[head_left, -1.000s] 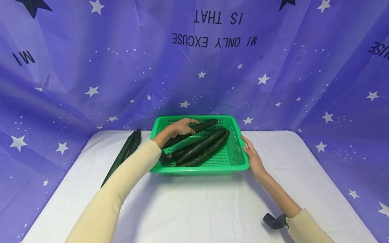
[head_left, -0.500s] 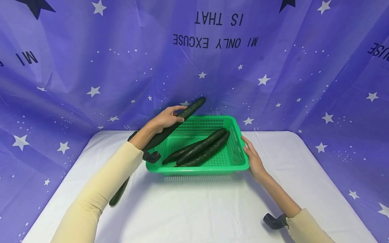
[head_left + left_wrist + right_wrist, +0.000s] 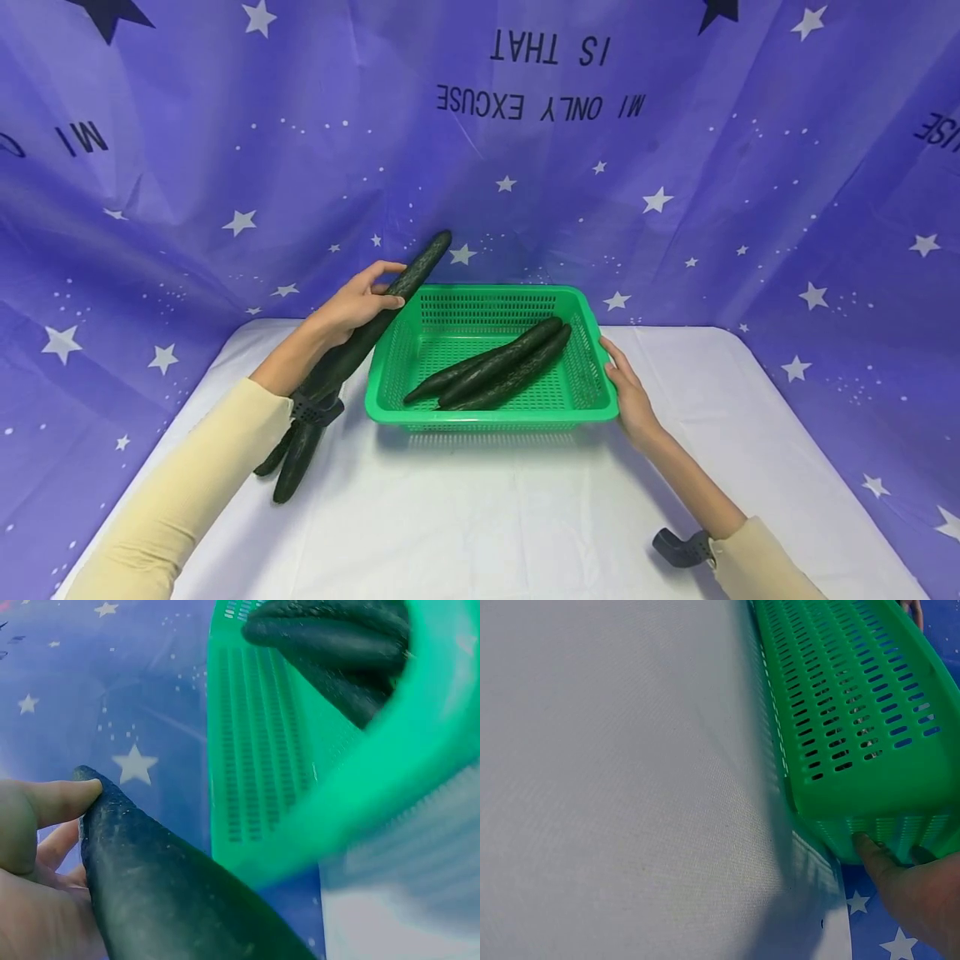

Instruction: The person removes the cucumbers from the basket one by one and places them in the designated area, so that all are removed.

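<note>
A long dark green cucumber (image 3: pixel 423 262) is gripped in my left hand (image 3: pixel 352 307), tilted with its far end up, left of the basket's rim. In the left wrist view the thumb and fingers lie along that cucumber (image 3: pixel 172 892). Several more cucumbers (image 3: pixel 502 367) lie side by side in the green plastic basket (image 3: pixel 491 416). My right hand (image 3: pixel 633 404) touches the basket's right end. The right wrist view has the fingers of this hand (image 3: pixel 922 896) lying against the outer wall. Under my left wrist, two cucumbers (image 3: pixel 298 467) lie on the table, partly hidden by the arm.
The table (image 3: pixel 480 525) wears a white cloth. Behind it and at both sides hangs a purple curtain (image 3: pixel 525 208) with stars and lettering, close to the basket's back. Dark camera mounts (image 3: pixel 681 548) are strapped to both wrists.
My left hand has lifted one cucumber out of the basket and carried it leftward past the rim, above the cucumbers on the table. The right hand has stayed at the basket's end.
</note>
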Action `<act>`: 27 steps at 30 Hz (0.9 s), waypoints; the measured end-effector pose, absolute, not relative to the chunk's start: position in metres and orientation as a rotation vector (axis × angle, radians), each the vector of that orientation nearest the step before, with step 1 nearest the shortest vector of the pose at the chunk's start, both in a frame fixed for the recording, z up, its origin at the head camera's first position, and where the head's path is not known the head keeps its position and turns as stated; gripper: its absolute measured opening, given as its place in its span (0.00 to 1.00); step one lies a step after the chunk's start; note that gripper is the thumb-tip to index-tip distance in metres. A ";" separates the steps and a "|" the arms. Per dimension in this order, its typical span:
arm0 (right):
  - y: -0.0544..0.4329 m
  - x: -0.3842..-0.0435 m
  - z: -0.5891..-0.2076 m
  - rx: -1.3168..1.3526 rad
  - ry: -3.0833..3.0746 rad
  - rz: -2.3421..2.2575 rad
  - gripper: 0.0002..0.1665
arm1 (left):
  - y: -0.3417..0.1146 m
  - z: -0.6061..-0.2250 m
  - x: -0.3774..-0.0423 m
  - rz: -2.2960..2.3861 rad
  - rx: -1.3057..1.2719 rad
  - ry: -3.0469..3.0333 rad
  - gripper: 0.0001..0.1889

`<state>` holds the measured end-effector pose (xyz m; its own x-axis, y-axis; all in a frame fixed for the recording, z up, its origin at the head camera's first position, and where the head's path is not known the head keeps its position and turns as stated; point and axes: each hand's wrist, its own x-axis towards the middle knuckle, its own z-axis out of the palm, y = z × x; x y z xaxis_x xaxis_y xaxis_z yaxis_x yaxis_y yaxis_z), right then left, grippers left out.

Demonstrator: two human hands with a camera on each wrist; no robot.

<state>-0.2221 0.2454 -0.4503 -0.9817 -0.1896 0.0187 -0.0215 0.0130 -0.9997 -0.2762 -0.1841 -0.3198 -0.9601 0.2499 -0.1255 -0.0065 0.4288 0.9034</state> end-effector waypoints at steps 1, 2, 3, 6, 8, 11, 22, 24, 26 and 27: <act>0.245 -0.222 -0.450 -0.226 2.146 -2.113 0.32 | -0.189 -0.320 -0.273 1.545 0.200 2.446 0.32; 0.245 -0.222 -0.450 -0.223 2.148 -2.112 0.32 | -0.195 -0.320 -0.271 1.545 0.187 2.449 0.32; 0.245 -0.222 -0.450 -0.224 2.151 -2.110 0.32 | -0.200 -0.321 -0.268 1.551 0.174 2.447 0.32; 0.245 -0.222 -0.449 -0.228 2.159 -2.105 0.32 | -0.217 -0.324 -0.262 1.602 0.133 2.418 0.33; 0.245 -0.222 -0.449 -0.228 2.163 -2.103 0.32 | -0.229 -0.327 -0.259 1.613 0.119 2.422 0.34; 0.245 -0.222 -0.449 -0.228 2.166 -2.101 0.32 | -0.245 -0.333 -0.253 1.665 0.086 2.398 0.36; 0.245 -0.221 -0.449 -0.220 2.169 -2.104 0.32 | -0.300 -0.363 -0.238 1.589 0.033 2.480 0.38; 0.244 -0.221 -0.449 -0.224 2.169 -2.102 0.32 | -0.309 -0.370 -0.236 1.589 0.023 2.486 0.38; 0.244 -0.220 -0.449 -0.225 2.167 -2.103 0.32 | -0.318 -0.378 -0.234 1.604 0.006 2.482 0.38; 0.244 -0.220 -0.449 -0.226 2.165 -2.103 0.32 | -0.322 -0.382 -0.233 1.608 -0.002 2.483 0.38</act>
